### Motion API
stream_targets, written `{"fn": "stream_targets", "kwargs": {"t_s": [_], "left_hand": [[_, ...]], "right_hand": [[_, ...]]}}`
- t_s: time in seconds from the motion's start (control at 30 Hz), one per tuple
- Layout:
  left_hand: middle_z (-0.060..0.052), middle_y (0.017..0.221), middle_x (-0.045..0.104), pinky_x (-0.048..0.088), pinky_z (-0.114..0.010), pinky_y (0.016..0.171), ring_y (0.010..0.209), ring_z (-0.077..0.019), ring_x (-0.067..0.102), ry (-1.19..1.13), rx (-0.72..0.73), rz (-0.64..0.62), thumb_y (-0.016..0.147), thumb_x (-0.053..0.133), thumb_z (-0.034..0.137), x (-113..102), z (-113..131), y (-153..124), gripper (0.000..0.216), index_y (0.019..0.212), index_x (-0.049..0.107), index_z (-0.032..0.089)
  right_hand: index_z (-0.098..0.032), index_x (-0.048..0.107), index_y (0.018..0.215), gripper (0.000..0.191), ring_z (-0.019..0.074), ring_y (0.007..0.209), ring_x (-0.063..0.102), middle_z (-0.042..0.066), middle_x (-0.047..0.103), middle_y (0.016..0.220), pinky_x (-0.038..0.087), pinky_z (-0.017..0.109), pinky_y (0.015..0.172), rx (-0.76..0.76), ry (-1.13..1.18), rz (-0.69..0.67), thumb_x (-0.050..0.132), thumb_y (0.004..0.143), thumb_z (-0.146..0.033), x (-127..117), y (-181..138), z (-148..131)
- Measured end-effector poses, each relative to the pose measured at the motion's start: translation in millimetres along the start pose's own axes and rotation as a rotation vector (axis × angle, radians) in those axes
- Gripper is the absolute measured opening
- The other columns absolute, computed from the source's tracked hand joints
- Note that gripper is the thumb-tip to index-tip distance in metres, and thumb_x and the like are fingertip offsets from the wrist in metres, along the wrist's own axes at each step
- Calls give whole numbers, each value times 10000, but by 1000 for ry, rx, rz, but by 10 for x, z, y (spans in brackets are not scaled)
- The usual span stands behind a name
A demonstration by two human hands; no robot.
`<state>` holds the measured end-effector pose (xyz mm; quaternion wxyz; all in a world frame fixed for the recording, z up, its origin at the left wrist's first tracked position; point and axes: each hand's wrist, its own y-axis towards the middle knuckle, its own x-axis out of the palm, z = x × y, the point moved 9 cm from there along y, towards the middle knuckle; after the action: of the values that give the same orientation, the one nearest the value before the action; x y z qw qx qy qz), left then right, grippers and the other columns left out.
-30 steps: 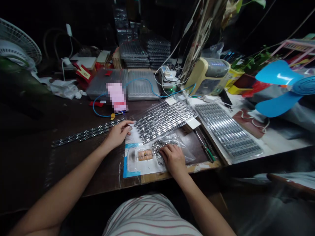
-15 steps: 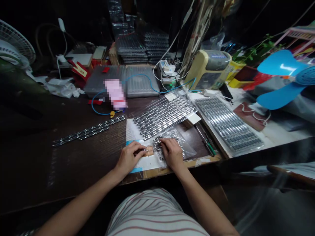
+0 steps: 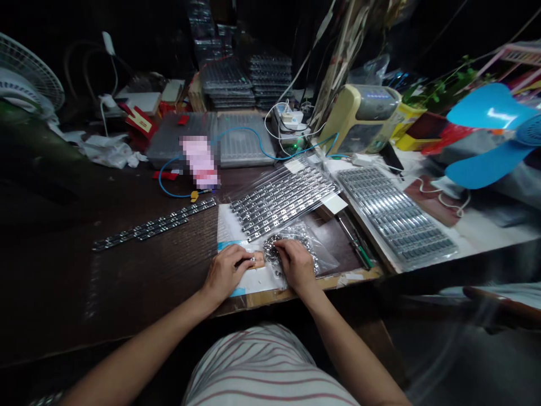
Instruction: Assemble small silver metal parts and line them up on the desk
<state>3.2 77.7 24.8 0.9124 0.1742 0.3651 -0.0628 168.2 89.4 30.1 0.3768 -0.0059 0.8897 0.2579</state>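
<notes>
My left hand (image 3: 226, 269) is closed in a pinch at a small tan block (image 3: 258, 260) on white paper. A small shiny metal part (image 3: 252, 259) shows at its fingertips; its exact kind is too small to tell. To the right, my right hand (image 3: 297, 264) reaches into a heap of small shiny metal parts (image 3: 271, 248) on a clear plastic bag (image 3: 323, 256). Its thumb and forefinger are pressed together at the heap, and what they hold is hidden. Just behind both hands lies a clear tray (image 3: 283, 203) with rows of metal strips.
Linked dark metal strips (image 3: 154, 225) lie on the table at left. A second filled tray (image 3: 397, 217) and a green-tipped pen-like tool (image 3: 362, 254) are at right. A blue-bladed fan (image 3: 486, 135) stands far right; a blue cable (image 3: 257, 138) crosses behind.
Both hands stay almost in place, the left still at the tan block, the right still at the heap. The whole view has shifted slightly.
</notes>
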Motion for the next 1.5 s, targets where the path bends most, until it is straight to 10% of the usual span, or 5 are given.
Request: {"fn": "stream_targets", "kwargs": {"t_s": [0.3,0.57,0.87,1.5], "left_hand": [[-47,814,652,468,-306,725,799,-184,591,11,1,1,827,619,245,-3,12,-6,82,848,688,206],[-43,849,647,490,-280,731,813,-163,613,-116,-71,249,814,621,226,-284,-147,-20,76,840,682,190],[-43,856,657,486,-284,721,805,-168,617,-90,-54,167,810,628,230,-263,-96,83,83,860,682,191],[-52,853,642,472,-304,761,826,-174,585,-31,92,-25,830,624,219,166,143,97,102,902,687,185]], "right_hand": [[-224,653,879,115,168,813,609,22,695,847,408,304,727,-14,-46,13,556,902,-280,4,41,-168],[-266,697,843,80,168,811,542,12,668,889,350,320,710,-77,-104,-143,638,849,-320,344,37,-445],[-265,655,1077,225,208,894,511,54,631,995,349,332,730,-26,-268,-93,625,856,-297,42,76,-241],[-202,599,870,170,180,810,533,26,661,849,331,319,735,31,-241,-24,461,946,-267,-34,-9,26]]}}
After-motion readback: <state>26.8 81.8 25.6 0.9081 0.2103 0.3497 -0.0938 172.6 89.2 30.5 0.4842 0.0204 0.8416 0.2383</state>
